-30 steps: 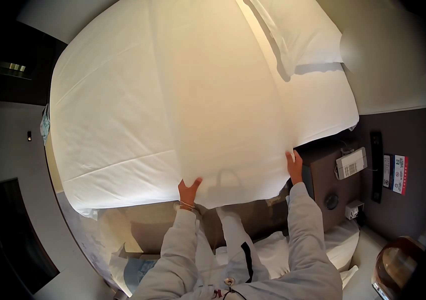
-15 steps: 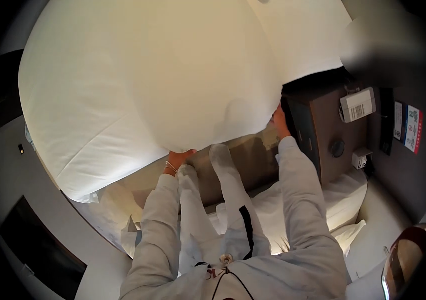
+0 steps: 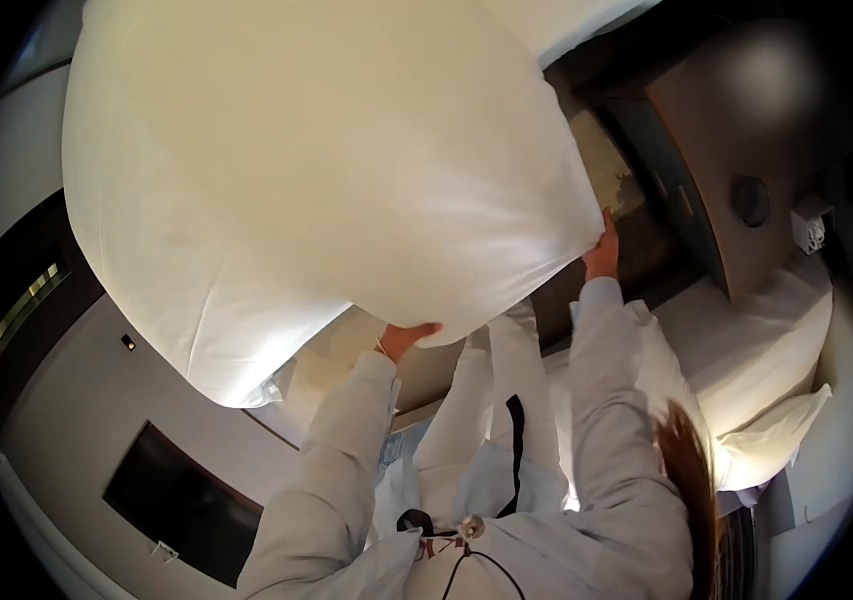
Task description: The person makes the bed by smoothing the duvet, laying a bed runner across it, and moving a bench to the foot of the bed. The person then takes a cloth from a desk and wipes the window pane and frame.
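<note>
A large white duvet (image 3: pixel 346 170) spreads over the bed, and its near edge is lifted off and pulled toward me. My left hand (image 3: pixel 408 340) grips that edge at the lower middle, thumb on top and the other fingers hidden beneath the cloth. At the right corner of the lifted edge, my right hand (image 3: pixel 602 250) is closed on the duvet, its fingers partly behind the fabric. Between the two hands the cloth is stretched, with creases running from the right corner.
A brown nightstand (image 3: pixel 711 170) stands at the right, with a round black item (image 3: pixel 749 201) and a small white box (image 3: pixel 810 228) near it. Behind me are a second white bed (image 3: pixel 766 335) and a pillow (image 3: pixel 771 435). A dark screen (image 3: pixel 181 505) is at the lower left.
The duvet's near edge has been lifted and drawn out from the bed, with both hands now holding it. The view has turned, and the nightstand sits farther right.
</note>
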`<state>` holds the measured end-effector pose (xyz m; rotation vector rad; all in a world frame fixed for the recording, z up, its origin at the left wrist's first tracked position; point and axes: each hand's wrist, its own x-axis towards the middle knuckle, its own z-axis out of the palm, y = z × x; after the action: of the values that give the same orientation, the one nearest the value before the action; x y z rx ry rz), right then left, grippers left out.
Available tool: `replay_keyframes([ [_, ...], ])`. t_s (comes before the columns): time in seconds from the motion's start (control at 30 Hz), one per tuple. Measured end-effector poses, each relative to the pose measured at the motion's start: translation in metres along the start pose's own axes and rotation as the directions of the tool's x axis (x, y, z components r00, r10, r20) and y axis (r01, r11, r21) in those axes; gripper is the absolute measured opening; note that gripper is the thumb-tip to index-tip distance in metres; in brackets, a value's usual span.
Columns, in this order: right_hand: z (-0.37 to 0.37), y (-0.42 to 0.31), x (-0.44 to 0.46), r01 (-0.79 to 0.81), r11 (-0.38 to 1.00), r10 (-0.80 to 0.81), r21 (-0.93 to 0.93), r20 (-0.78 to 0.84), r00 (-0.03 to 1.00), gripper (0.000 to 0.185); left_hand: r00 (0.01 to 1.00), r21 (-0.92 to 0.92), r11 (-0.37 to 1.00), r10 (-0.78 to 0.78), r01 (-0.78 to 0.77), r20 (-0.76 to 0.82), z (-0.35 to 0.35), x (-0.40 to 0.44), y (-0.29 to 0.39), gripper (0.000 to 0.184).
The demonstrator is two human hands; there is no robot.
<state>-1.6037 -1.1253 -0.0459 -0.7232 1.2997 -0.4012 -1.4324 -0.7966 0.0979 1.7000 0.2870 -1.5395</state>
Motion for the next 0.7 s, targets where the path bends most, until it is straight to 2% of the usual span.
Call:
replay_keyframes([
  [0.03, -0.027, 0.007, 0.009, 0.329, 0.831, -0.281, -0.45, 0.172, 0.944, 0.041, 0.999, -0.064, 0.998, -0.001, -0.002, -0.045, 0.003, 0.015, 0.004, 0.049],
  [0.1, -0.043, 0.01, 0.025, 0.319, 0.815, -0.33, -0.485, 0.065, 0.942, 0.035, 0.963, -0.036, 0.97, 0.235, -0.242, -0.133, 0.011, 0.024, -0.001, 0.051],
  [0.17, -0.093, 0.041, 0.042, 0.141, 0.673, -0.192, -0.726, 0.013, 0.981, 0.044, 0.954, -0.165, 0.962, 0.175, -0.219, -0.241, 0.004, 0.028, -0.026, 0.051],
  [0.23, -0.123, 0.078, 0.059, 0.254, 0.709, -0.294, -0.658, 0.051, 0.954, 0.041, 0.909, -0.099, 0.995, -0.062, 0.023, -0.412, 0.003, 0.019, -0.024, 0.035],
  [0.27, -0.104, 0.054, 0.038, 0.242, 0.582, -0.31, -0.776, 0.064, 0.949, 0.037, 0.92, 0.148, 0.98, -0.064, 0.13, -0.386, -0.032, 0.038, -0.091, 0.028],
  [0.3, -0.078, 0.023, 0.013, 0.221, 0.437, -0.325, -0.872, 0.077, 0.943, 0.033, 0.931, 0.39, 0.896, -0.066, 0.214, -0.36, -0.065, 0.055, -0.155, 0.024],
  [0.33, -0.082, 0.032, 0.019, 0.169, 0.483, -0.318, -0.859, 0.008, 0.948, 0.029, 0.927, 0.292, 0.93, -0.11, 0.224, -0.359, -0.062, 0.032, -0.134, 0.024],
  [0.37, -0.087, 0.043, 0.026, 0.048, 0.659, -0.235, -0.75, -0.146, 0.961, 0.025, 0.921, 0.19, 0.954, -0.154, 0.234, -0.357, -0.058, 0.009, -0.113, 0.025],
  [0.4, -0.096, 0.055, 0.044, -0.123, 0.969, 0.03, -0.213, -0.396, 0.918, 0.022, 0.918, -0.006, 0.964, -0.253, 0.264, -0.304, -0.052, -0.012, -0.097, 0.028],
  [0.43, -0.094, 0.056, 0.053, -0.081, 0.94, 0.252, 0.332, -0.514, 0.82, 0.02, 0.918, -0.017, 0.97, -0.236, 0.243, -0.319, -0.055, -0.023, -0.093, 0.028],
  [0.47, -0.092, 0.054, 0.054, 0.008, 0.807, 0.347, 0.59, -0.486, 0.802, 0.018, 0.946, 0.018, 0.992, -0.112, 0.123, -0.306, -0.057, -0.034, -0.092, 0.026],
  [0.5, -0.09, 0.05, 0.053, -0.049, 0.756, 0.272, 0.652, -0.247, 0.93, 0.017, 0.958, 0.055, 0.998, 0.023, -0.007, -0.286, -0.057, -0.043, -0.089, 0.024],
  [0.53, -0.087, 0.045, 0.049, -0.138, 0.723, 0.176, 0.677, 0.013, 0.984, 0.017, 0.953, 0.054, 0.997, 0.061, -0.047, -0.296, -0.051, -0.056, -0.07, 0.024],
  [0.57, -0.085, 0.04, 0.052, -0.311, 0.674, -0.062, 0.671, 0.47, 0.88, 0.016, 0.923, -0.133, 0.979, 0.096, -0.155, -0.372, -0.041, -0.067, -0.051, 0.023],
  [0.6, -0.058, 0.015, 0.038, -0.297, 0.671, -0.105, 0.68, 0.483, 0.869, 0.016, 0.891, -0.302, 0.913, 0.122, -0.273, -0.436, -0.031, -0.08, -0.028, 0.022],
  [0.63, -0.017, -0.022, 0.003, -0.228, 0.694, -0.009, 0.683, 0.325, 0.946, 0.015, 0.887, -0.287, 0.904, 0.176, -0.317, -0.428, -0.022, -0.091, -0.008, 0.022],
  [0.67, 0.018, -0.056, -0.039, -0.165, 0.722, 0.086, 0.672, 0.15, 0.985, 0.015, 0.883, -0.457, 0.797, 0.192, -0.396, -0.429, -0.011, -0.103, 0.005, 0.017],
  [0.7, 0.042, -0.083, -0.071, -0.232, 0.662, 0.042, 0.712, 0.274, 0.961, 0.015, 0.881, -0.608, 0.653, 0.214, -0.451, -0.422, -0.006, -0.116, 0.02, 0.013],
])
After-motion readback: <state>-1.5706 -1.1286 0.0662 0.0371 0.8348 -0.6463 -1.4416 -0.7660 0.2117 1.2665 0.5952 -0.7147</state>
